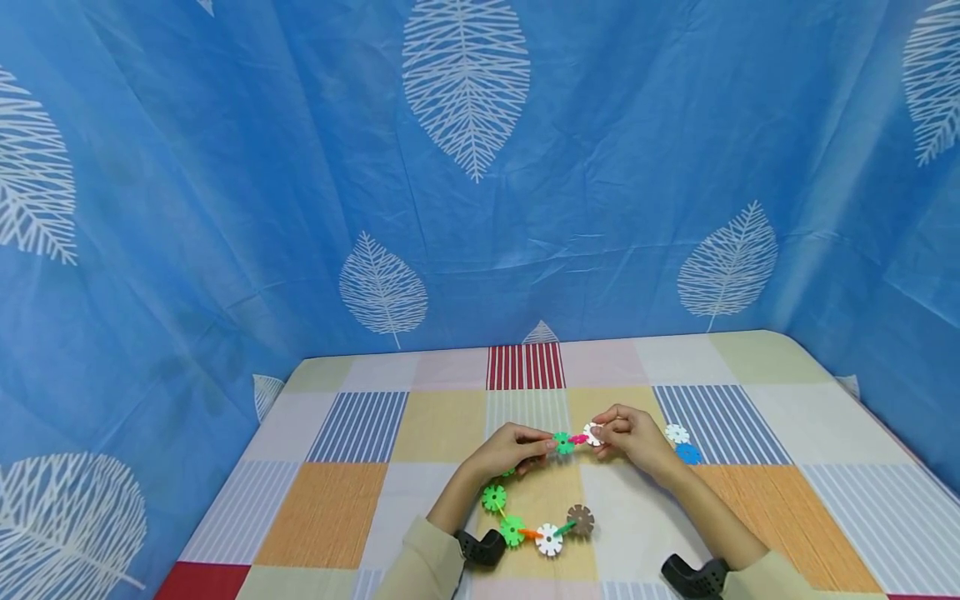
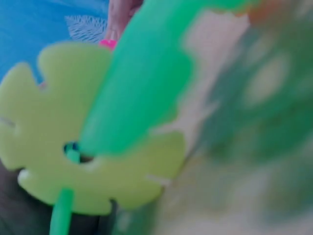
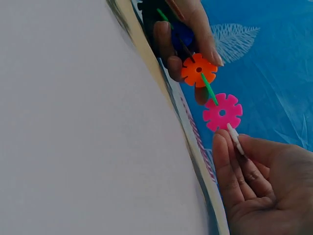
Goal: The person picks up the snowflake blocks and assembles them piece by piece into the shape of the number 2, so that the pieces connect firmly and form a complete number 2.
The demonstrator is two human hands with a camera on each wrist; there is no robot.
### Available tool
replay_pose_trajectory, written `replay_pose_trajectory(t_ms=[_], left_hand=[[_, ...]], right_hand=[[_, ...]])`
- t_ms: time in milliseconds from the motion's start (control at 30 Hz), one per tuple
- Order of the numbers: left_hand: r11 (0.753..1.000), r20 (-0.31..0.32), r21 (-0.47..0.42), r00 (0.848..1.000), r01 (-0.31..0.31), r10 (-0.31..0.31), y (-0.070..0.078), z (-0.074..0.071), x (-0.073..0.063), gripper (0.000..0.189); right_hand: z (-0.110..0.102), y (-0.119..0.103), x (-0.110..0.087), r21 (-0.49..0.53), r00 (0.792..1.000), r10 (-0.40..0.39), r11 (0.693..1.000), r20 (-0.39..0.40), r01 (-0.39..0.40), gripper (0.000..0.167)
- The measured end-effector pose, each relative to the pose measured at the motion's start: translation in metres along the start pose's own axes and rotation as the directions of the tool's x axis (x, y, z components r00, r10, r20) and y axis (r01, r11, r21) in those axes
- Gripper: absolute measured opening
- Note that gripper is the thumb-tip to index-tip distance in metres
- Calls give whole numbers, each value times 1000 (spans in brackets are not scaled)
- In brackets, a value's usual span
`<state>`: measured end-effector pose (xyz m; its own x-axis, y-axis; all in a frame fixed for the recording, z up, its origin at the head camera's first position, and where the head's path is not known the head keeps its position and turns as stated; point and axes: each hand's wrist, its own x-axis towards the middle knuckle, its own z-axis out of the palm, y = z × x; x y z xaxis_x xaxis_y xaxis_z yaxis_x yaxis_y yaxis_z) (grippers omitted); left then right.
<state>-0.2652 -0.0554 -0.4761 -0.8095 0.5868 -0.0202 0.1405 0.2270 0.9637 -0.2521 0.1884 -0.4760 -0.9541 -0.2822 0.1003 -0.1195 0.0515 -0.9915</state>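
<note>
Notched plastic snowflake discs are linked into a curved chain. My left hand grips the chain near its far end, by an orange disc and a blue disc. Beyond those fingers come a green disc and a pink disc. Between thumb and fingers, my right hand pinches a white disc, seen edge-on right at the pink disc's rim. A large yellow-green disc fills much of the left wrist view, a green one crossing it.
The chain curves toward me through green discs and a white disc to a brown disc. Right of my right hand lie a loose white disc and a blue disc. A blue curtain hangs behind the checked tablecloth.
</note>
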Motion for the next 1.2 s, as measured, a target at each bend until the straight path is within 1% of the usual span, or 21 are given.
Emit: replay_pose_trajectory(t_ms=[100,200,367,433,567,733,867,933,1000,1100,1200], left_hand=[[1000,-9,-6,1000,-1,1,1,1,0,26],[1000,-13,4,1000,4,-4,2,1,0,28],[999,-2,45,1000,11,-11,3,0,-1,24],[999,13,51,1000,10,-11,3,0,0,24],[998,29,57,1000,11,-13,2,0,2,25],[998,25,64,1000,6,-7,1,1,3,29],[999,10,30,1000,11,-11,0,-2,3,35],[999,4,-25,1000,20,-20,-2,-4,3,39],[998,-27,-65,999,20,-22,-4,-7,3,43],[998,-105,-65,994,19,-26,-6,-15,3,47],[999,-213,-31,977,22,-28,-6,-25,1,47]], right_hand=[[3,2,-1,55,1000,17,998,-5,-17,29],[5,4,-2,75,999,30,997,-19,-29,27],[10,6,-2,97,996,58,994,-61,-52,26],[12,7,-2,112,995,70,992,-78,-61,27],[15,9,-1,128,992,70,990,-100,-57,27],[13,10,-1,130,995,53,991,-85,-42,32],[11,9,0,123,996,65,991,-62,-57,39],[10,9,-1,132,993,88,988,-73,-78,42],[9,7,-2,151,988,118,983,-104,-101,43],[8,4,-3,191,967,170,973,-189,-133,42],[6,-1,-4,223,939,216,962,-266,-157,41]])
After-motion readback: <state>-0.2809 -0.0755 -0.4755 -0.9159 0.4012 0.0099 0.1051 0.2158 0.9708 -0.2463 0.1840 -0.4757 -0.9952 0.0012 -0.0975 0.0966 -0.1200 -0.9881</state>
